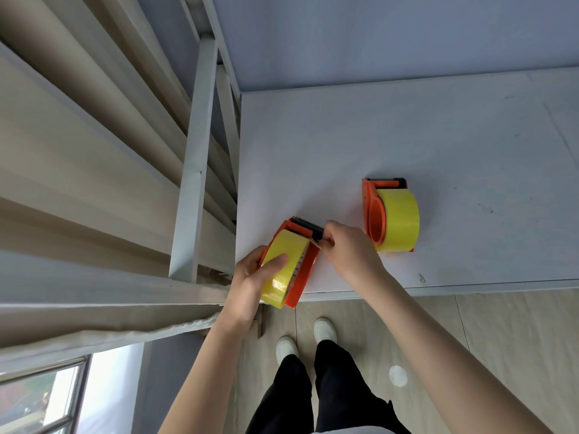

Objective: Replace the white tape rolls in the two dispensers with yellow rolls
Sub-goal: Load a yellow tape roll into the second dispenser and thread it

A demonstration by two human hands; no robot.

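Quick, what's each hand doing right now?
Left hand: closed around the yellow roll in the near dispenser.
Right hand: fingers pinched at that dispenser's cutter end; what they hold cannot be told.

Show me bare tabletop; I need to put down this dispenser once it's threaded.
Bare table lies behind both dispensers up to the wall, and right of the standing dispenser. The near-left corner is crowded: left hand, right hand and held dispenser.

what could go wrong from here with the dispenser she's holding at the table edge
1. The right hand pinches right beside the serrated blade; a slip may nick the fingers.
2. The held dispenser overhangs the table edge, steadied only by the left hand on its yellow roll; loosening could drop it to the floor.
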